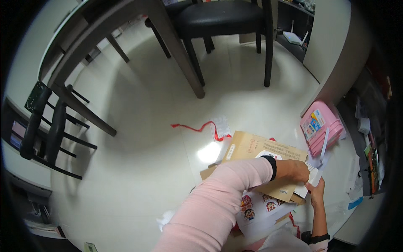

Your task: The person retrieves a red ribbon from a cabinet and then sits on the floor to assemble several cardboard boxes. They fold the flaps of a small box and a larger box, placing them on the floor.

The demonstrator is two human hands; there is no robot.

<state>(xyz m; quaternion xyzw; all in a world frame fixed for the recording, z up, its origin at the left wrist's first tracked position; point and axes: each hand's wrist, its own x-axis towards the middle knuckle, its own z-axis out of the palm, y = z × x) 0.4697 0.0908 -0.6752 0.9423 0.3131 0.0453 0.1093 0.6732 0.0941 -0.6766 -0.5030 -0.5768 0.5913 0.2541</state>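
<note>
My left hand [299, 171], at the end of a pink sleeve with a black wristband, is curled over the right end of a brown kraft-paper envelope [245, 145]. Its fingers close on the edge of a white ridged piece [314, 177], with the fingertips partly hidden. My right hand [317, 189] grips the same piece from the lower right, thumb against it. A spiral-bound white pad [300, 190] shows beneath the envelope's right end. Under the envelope lie white sheets [256, 220] with cartoon-face pictures.
A pink plastic case [321, 126] stands on the right beside an open cabinet. A red ribbon [201, 128] and a small printed sheet [221, 126] lie on the tiled floor. Black chairs [220, 19] and a table leg [176, 53] stand beyond. A blue object [355, 203] lies at lower right.
</note>
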